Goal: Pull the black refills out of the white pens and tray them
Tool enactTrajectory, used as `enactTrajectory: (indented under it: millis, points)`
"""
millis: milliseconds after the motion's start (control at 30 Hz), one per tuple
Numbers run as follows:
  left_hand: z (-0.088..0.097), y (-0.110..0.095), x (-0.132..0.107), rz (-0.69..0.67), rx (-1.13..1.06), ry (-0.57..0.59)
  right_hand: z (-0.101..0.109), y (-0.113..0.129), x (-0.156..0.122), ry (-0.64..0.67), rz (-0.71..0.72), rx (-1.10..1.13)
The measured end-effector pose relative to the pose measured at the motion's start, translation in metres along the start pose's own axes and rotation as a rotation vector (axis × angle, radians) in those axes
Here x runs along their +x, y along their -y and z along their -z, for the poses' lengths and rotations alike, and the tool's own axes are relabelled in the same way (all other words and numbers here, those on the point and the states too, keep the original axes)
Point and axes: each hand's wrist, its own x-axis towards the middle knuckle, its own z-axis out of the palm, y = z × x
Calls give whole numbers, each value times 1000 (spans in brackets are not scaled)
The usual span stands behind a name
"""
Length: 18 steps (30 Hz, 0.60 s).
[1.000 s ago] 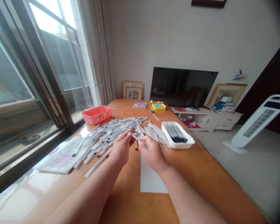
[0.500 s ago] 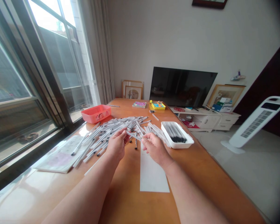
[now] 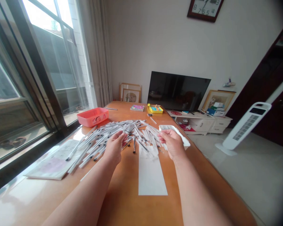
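Observation:
My left hand [image 3: 115,147] is closed in a pinch at the near edge of a heap of clear pen barrels [image 3: 103,135], many with black ends. A thin dark line shows by its fingertips, but what it grips is unclear. My right hand [image 3: 172,143] is closed too, in front of a white tray [image 3: 184,138] that it partly hides; its fingertips' contents cannot be made out. Between the hands lies a white paper strip [image 3: 152,179], with blurred clear pieces [image 3: 152,153] and a dark thin stick [image 3: 143,146] at its far end.
A pink-red basket [image 3: 93,117] stands at the back left. A booklet [image 3: 53,160] lies at the left, partly under pen barrels. Farther back are a purple book [image 3: 137,108] and a yellow box [image 3: 155,109]. The table's right edge runs beside my right arm.
My hands have moved apart, the right one going right toward the white tray. The clear tube between them is gone from there, and blurred clear pieces now show over the paper. The view has tilted up.

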Motion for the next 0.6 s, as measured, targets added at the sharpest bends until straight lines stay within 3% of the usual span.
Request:
enactTrajectory:
  millis: [167,300,433,600]
  points:
    - [4,3,3,-15,60,-13,45,-12,33,-456,103,-75]
    - [4,3,1,16,84,-3,72,-27,48,-641,149,-230]
    - [3,1,-2,39,96,15,78,-39,52,-665,139,-479]
    - [3,1,-4,39,98,22,72,-39,46,-596,53,-797]
